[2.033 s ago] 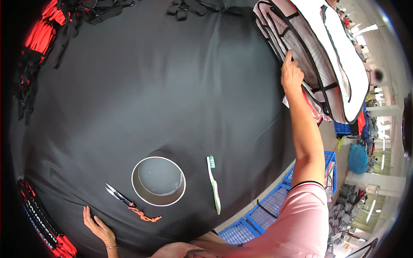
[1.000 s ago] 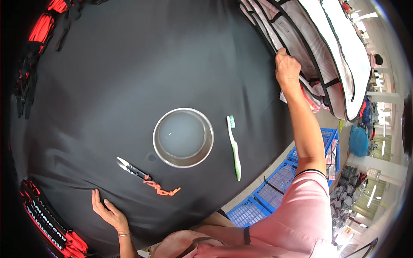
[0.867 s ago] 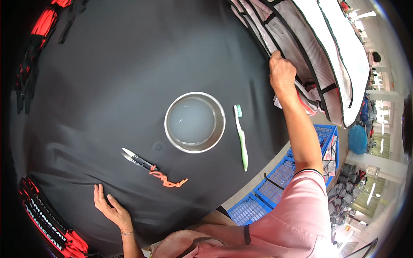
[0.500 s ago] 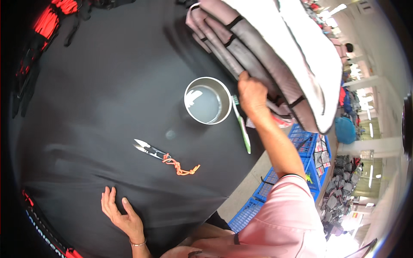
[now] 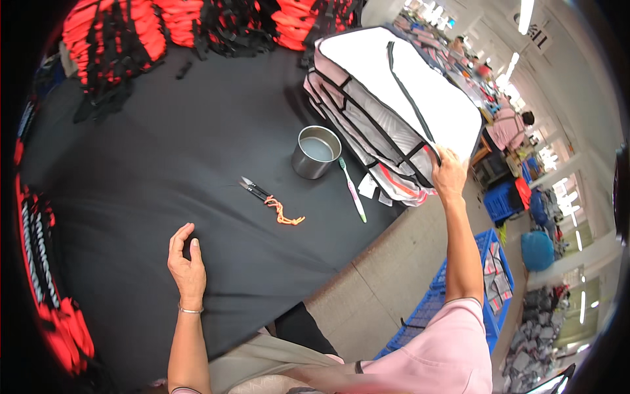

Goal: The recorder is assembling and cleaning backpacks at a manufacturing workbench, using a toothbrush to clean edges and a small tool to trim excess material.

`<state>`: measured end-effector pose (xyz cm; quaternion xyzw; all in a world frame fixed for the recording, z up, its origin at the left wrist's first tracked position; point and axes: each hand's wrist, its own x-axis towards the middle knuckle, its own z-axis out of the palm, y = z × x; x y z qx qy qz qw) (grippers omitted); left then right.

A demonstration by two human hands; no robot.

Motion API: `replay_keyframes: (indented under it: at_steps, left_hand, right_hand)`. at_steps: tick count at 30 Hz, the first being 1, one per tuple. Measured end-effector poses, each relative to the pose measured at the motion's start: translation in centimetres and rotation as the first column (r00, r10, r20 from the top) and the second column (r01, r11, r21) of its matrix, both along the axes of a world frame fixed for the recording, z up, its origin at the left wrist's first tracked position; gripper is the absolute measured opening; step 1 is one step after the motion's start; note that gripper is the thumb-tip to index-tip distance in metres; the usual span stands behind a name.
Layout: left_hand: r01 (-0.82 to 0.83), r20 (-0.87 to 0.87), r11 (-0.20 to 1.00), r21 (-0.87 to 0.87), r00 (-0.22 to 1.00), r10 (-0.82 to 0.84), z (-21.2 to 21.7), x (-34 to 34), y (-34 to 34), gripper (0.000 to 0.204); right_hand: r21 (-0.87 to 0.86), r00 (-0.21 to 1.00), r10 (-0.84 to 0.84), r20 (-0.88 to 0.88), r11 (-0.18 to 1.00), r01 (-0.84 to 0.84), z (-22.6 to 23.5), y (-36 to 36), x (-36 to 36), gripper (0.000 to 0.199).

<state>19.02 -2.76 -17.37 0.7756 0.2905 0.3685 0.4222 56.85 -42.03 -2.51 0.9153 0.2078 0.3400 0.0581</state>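
At the table's right edge, my right hand (image 5: pixel 449 172) grips the near corner of a stack of fabric pieces (image 5: pixel 403 85). The stack has a white top, greyish sides and black edging. Over the black-covered table my left hand (image 5: pixel 188 268) holds nothing, its thumb apart from slightly curled fingers. Between the hands lie thread snips (image 5: pixel 254 189) with a knotted orange cord (image 5: pixel 283 214). Beyond them stands a metal cup (image 5: pixel 308 161) with cloudy liquid inside. A white and green toothbrush (image 5: pixel 353 190) lies to the right of the cup, beside the stack.
Red and black bundles (image 5: pixel 125 46) line the table's far side, and more red and black material (image 5: pixel 65 328) lies at the left edge. Blue plastic crates (image 5: pixel 426 315) stand on the floor (image 5: pixel 367 276) to the right. A person (image 5: pixel 512 128) is in the background.
My right hand has shifted from the stack's side to its near corner, and the stack lies flatter. My view has tilted up, showing more red bundles.
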Motion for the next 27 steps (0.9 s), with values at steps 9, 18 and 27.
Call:
replay_keyframes:
  at_steps: [9,18,27]
  left_hand:
    - [-0.112,0.046,0.994,0.017,0.993,0.111,4.1,-15.2,-5.3,0.017]
    - [-0.139,0.226,0.986,-0.092,0.961,0.157,7.6,-20.0,-5.8,0.016]
    - [0.070,0.355,0.981,-0.182,0.935,-0.001,13.7,-18.2,-6.4,0.044]
  right_hand:
    - [0.423,0.928,-0.060,0.369,0.899,-0.111,18.4,5.7,-0.2,0.024]
    - [0.628,0.870,0.218,0.442,0.617,-0.474,28.4,8.4,-13.2,0.035]
    - [0.988,0.414,0.902,0.120,-0.068,-0.139,14.9,17.2,-11.1,0.022]
